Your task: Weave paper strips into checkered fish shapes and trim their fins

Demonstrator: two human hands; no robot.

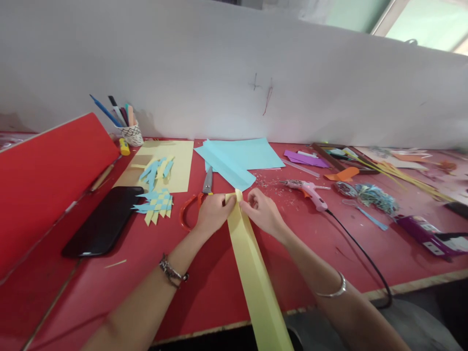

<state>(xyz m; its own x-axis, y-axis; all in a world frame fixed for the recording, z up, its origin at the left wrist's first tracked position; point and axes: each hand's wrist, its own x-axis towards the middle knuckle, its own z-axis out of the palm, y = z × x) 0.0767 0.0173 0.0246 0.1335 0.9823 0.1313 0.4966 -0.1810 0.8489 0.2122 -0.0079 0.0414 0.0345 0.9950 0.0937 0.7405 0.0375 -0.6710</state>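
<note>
A long yellow paper strip [256, 273] runs from the middle of the table toward me and past the front edge. Its far end is curled over between my two hands. My left hand [216, 210] pinches that end from the left, thumb on top. From the right, my right hand [263, 210] grips the same end between thumb and bent fingers. Orange-handled scissors [207, 183] lie beside my left hand, blades pointing away and partly hidden by it. Sheets of light blue paper [241, 153] lie just beyond both hands.
Left are woven blue-and-yellow paper strips [158, 202], a black phone [104, 222], a yellow sheet [183, 165], a pen cup [132, 134] and a red board [58, 180]. Right are a pink glue gun [309, 192] with a cord, purple paper [305, 158] and a purple power strip [427, 236].
</note>
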